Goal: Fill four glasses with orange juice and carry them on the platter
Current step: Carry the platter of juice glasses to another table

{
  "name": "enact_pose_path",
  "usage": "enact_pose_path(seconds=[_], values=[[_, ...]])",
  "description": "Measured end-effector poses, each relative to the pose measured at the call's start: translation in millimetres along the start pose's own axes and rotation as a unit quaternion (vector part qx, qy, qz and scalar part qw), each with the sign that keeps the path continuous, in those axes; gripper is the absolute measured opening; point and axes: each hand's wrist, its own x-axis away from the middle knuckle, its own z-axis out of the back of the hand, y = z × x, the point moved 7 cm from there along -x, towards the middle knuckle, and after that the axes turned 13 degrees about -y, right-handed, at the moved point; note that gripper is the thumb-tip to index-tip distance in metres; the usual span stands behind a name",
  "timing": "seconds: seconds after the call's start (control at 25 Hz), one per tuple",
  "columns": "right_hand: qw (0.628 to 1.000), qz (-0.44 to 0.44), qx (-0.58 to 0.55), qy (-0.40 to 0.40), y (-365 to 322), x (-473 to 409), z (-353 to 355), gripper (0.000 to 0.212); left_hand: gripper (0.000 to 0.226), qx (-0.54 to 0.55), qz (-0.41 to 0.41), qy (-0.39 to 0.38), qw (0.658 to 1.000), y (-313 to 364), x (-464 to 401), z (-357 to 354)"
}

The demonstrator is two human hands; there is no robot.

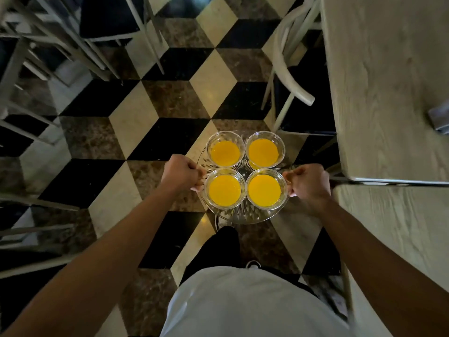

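**Glasses filled and lifted; the carry is under way**

Glasses of orange juice, four in number, are seen standing in a square on the clear cut-glass platter (245, 212); two lie on the near side of the grip line (224, 189) (264, 189), and two beyond it (224, 152) (263, 152); each is touching or just beside its neighbours. All four hold juice to a similar level, so the filling is judged done; no spill is visible on the platter.

The platter is held in the air above the floor (136, 117), in front of the body; the left hand (181, 172) is curled round its left edge and the right hand (308, 182) round its right edge, fingers closed on the rim or on small handles, which of the two cannot be told. What is left is judged to be the carrying itself and the setting down.

Outward of the right hand, a pale wooden table (384, 81) runs alongside, its edge near that hand; a dark object (439, 117) lies on it, cut off by the frame. Beyond the right hand stands a white chair (289, 76), close to the path; outward of the left hand, more chair frames (48, 49) are crowded. Between them a passage of floor is left; the chair by the table is judged the nearest thing to be knocked.
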Motion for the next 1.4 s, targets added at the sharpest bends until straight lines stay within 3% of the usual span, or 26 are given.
enact_pose_path(seconds=[0.72, 1.4], values=[[1.0, 0.004, -0.024, -0.011, -160.9, -198.4, -2.3, 0.008, 0.014, 0.037, 0.029, -0.006, 0.999, 96.7, -196.0, 115.1], [0.999, -0.001, -0.032, 0.0, -331.8, -415.7, 92.2, 0.01, 0.012, 0.024, 0.018, 0.012, 0.999, 304.2, -383.0, 186.9]])
